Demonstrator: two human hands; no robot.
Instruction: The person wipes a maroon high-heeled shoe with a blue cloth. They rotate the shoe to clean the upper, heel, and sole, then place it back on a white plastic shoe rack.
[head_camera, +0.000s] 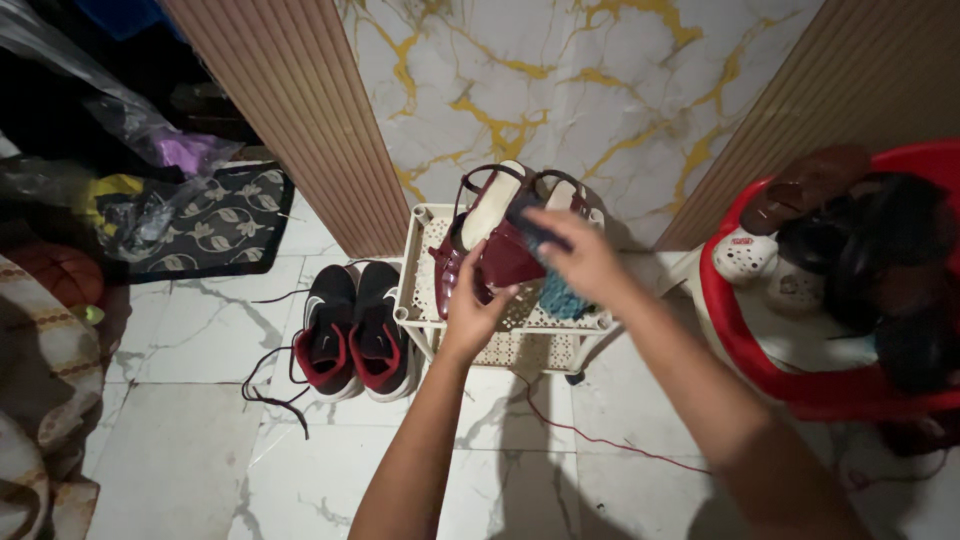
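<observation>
Left hand (472, 308) grasps a maroon sandal (500, 255) at frame centre — right hand (582, 255) clenches something dark. The sandal could slip off the crowded white rack (415, 300) — the hold looks loose.

Count: beside the white rack (412, 300), two black-red sneakers (352, 335); on it, two maroon sandals (500, 250); right, one red tub (850, 395).

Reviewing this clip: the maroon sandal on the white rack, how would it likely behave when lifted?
The maroon sandal looks stiff-soled, so it probably keeps its shape. Its thin strap loops up loosely and may flop. Leaning on the perforated white rack, it could tip if the left hand lets go.
</observation>
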